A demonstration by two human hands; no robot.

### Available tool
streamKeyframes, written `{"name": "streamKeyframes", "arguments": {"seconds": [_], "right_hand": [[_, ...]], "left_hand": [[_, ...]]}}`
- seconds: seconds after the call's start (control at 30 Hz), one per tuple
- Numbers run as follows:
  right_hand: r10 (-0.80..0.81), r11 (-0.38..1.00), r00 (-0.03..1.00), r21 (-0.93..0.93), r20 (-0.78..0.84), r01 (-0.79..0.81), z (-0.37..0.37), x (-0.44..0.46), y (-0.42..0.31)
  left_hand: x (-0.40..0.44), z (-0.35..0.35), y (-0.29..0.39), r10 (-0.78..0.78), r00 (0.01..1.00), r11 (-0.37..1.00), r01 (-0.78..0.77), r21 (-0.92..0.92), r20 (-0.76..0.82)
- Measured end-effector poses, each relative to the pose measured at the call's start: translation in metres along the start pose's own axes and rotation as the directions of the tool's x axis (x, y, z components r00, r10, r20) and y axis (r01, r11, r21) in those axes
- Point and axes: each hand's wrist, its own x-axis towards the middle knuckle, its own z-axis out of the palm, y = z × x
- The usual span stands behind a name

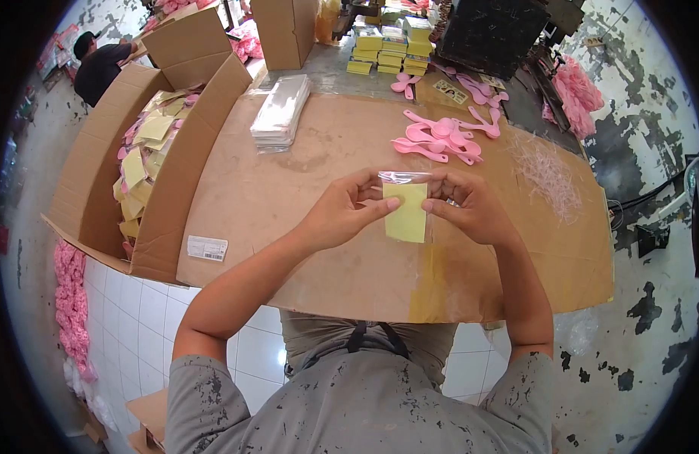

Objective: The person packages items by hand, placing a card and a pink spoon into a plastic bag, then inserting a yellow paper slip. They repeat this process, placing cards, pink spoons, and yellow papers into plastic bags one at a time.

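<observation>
Between my two hands is a clear plastic bag (404,178) with a yellow card (404,216) inside. My left hand (357,208) pinches its left side, the thumb lying on the card's face. On the right side, my right hand (467,208) grips it the same way, thumb in front and fingers behind. The bag's clear top edge shows above the card. Just beyond my hands lies a pile of pink plastic spoons (440,136). A stack of clear bags (281,113) rests farther off to the left.
At left stands an open carton (186,174) holding packed yellow cards. Stacks of cards (391,45) sit at the back, near a black box (493,34). Clear plastic strips (546,174) lie at right, a white label (207,248) at left. A person (99,64) is far left.
</observation>
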Motion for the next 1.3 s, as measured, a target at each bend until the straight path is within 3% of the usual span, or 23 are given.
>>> {"name": "streamKeyframes", "arguments": {"seconds": [0.1, 0.2, 0.27, 0.3, 0.33, 0.43, 0.57, 0.67, 0.77, 0.87, 0.97, 1.07, 1.17, 1.3], "right_hand": [[-0.099, 0.992, 0.992, 0.072, -0.081, 0.105, 0.001, 0.001, -0.017], [-0.146, 0.926, 0.962, -0.373, -0.23, 0.051, -0.024, -0.006, -0.016], [-0.127, 0.884, 0.944, -0.466, -0.306, -0.032, -0.046, -0.017, -0.01], [-0.12, 0.858, 0.931, -0.508, -0.345, -0.077, -0.056, -0.022, -0.006], [-0.11, 0.841, 0.925, -0.53, -0.364, -0.108, -0.065, -0.029, -0.001], [-0.094, 0.797, 0.907, -0.577, -0.411, -0.179, -0.08, -0.042, 0.014], [-0.105, 0.79, 0.903, -0.587, -0.416, -0.179, -0.073, -0.051, 0.032], [-0.233, 0.716, 0.904, -0.692, -0.359, -0.091, -0.055, -0.053, 0.041], [-0.345, 0.586, 0.92, -0.808, -0.185, 0.057, -0.025, -0.048, 0.033], [-0.394, 0.474, 0.918, -0.845, 0.049, 0.248, 0.005, -0.045, 0.027], [-0.397, 0.468, 0.892, -0.788, 0.218, 0.401, 0.023, -0.042, 0.038], [-0.399, 0.475, 0.887, -0.776, 0.231, 0.416, 0.02, -0.039, 0.037], [-0.413, 0.516, 0.888, -0.751, 0.204, 0.413, 0.02, -0.039, 0.04], [-0.408, 0.526, 0.888, -0.74, 0.214, 0.42, 0.018, -0.037, 0.043]], "left_hand": [[-0.001, -0.014, 0.011, -0.21, 0.975, 0.976, 0.204, 0.083, 0.075], [0.005, -0.035, 0.034, -0.105, 0.987, 0.99, 0.115, 0.078, -0.121], [0.008, -0.064, 0.036, 0.142, 0.899, 0.985, -0.17, -0.031, -0.414], [0.011, -0.076, 0.046, 0.268, 0.787, 0.92, -0.38, -0.093, -0.556], [0.014, -0.084, 0.062, 0.336, 0.686, 0.902, -0.432, 0.011, -0.645], [0.013, -0.093, 0.074, 0.258, 0.662, 0.822, -0.533, -0.2, -0.704], [0.016, -0.091, 0.041, 0.137, 0.824, 0.99, -0.125, 0.06, -0.549], [0.018, -0.085, 0.04, 0.085, 0.898, 0.95, 0.058, 0.307, -0.432], [0.028, -0.095, 0.032, 0.119, 0.9, 0.885, 0.095, 0.456, -0.418], [0.042, -0.112, 0.037, 0.182, 0.912, 0.642, 0.172, 0.747, -0.367], [0.06, -0.162, 0.019, 0.431, 0.849, 0.159, 0.263, 0.952, -0.307], [0.068, -0.213, 0.011, 0.341, 0.83, 0.175, 0.404, 0.898, -0.44], [0.069, -0.21, 0.032, 0.051, 0.823, 0.425, 0.495, 0.758, -0.566], [0.058, -0.215, 0.035, 0.149, 0.946, 0.382, 0.214, 0.899, -0.288]]}}
